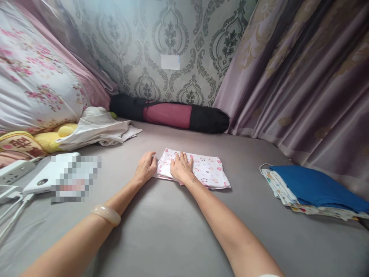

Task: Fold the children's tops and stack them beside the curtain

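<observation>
A folded white cloth (206,169) with a pink and grey print lies flat on the grey sheet, in the middle of the head view. My right hand (182,166) rests palm down on its left half, fingers stretched out and slightly spread. Beside the cloth's left edge is my left hand (147,166), its fingers bent a little and reaching forward. It touches the sheet, and its fingertips are at or just next to the cloth's edge. No object shows in either hand. On the left wrist sits a pale bangle (106,215).
At right lies a stack of folded fabric, blue cloth (317,186) on top. A black and maroon roll bag (167,115) lines the wall. Left are a crumpled beige cloth (98,129), a yellow plush (50,141), a white power bank (49,175), a power strip (17,171) and cables.
</observation>
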Tool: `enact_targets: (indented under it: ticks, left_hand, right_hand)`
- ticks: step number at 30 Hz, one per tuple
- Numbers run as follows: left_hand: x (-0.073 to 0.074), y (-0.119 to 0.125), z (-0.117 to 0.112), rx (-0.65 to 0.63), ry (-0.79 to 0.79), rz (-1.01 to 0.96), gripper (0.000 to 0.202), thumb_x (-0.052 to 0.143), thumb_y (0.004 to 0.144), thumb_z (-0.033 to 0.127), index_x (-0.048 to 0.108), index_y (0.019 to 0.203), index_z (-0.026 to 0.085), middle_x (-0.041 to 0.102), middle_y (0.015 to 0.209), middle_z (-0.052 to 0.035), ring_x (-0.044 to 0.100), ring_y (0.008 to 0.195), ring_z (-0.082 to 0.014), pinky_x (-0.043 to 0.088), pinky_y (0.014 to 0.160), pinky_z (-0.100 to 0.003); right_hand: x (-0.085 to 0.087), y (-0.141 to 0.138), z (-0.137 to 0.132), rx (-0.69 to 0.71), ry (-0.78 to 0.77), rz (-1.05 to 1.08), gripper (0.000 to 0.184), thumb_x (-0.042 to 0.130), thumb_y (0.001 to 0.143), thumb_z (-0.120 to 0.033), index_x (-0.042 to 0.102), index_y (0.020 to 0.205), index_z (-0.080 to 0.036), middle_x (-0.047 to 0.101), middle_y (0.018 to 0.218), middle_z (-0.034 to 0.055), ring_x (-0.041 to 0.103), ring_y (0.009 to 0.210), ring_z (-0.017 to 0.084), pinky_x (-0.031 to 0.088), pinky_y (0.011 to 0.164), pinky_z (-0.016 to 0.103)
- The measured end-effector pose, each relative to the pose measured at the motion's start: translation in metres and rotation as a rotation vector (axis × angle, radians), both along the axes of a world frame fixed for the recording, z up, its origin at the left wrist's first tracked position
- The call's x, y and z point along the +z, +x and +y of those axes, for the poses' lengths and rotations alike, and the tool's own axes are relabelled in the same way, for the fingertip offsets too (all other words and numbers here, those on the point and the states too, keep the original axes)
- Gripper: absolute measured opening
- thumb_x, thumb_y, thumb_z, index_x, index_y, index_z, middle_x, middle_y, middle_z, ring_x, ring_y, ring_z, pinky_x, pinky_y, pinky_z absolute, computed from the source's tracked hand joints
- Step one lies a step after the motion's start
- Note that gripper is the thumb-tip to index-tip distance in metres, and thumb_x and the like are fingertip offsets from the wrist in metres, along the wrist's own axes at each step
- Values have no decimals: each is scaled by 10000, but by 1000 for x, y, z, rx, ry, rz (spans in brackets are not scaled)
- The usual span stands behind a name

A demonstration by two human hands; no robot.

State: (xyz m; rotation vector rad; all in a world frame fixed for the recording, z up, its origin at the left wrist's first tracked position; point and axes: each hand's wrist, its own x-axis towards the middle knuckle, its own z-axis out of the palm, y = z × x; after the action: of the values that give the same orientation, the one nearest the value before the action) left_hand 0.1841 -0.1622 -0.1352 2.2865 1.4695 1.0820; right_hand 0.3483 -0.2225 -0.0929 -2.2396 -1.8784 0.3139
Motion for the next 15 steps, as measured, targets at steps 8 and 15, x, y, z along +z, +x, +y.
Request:
enact_targets:
  ticks: [8,15]
  left_hand:
    - [-1,1,1,4,18,12,302,366,900,253,582,1093,168,652,1118,-128,604,1073,-239,463,993,-412]
    - [0,1,0,-4,20,-6,301,364,916,268,584,1105,184,655,1107,-111,604,1074,-229,464,996,-407]
  right_hand:
    - [-2,-22,7,86,50,22,603,194,977,-387,334,1483,-90,244,1586,145,164,1461,264,86,1159,518]
    - [-7,-27,8,84,72,-29,594,214,970,-394,348,1484,-127,282,1576,124,186,1451,268,80,1156,497]
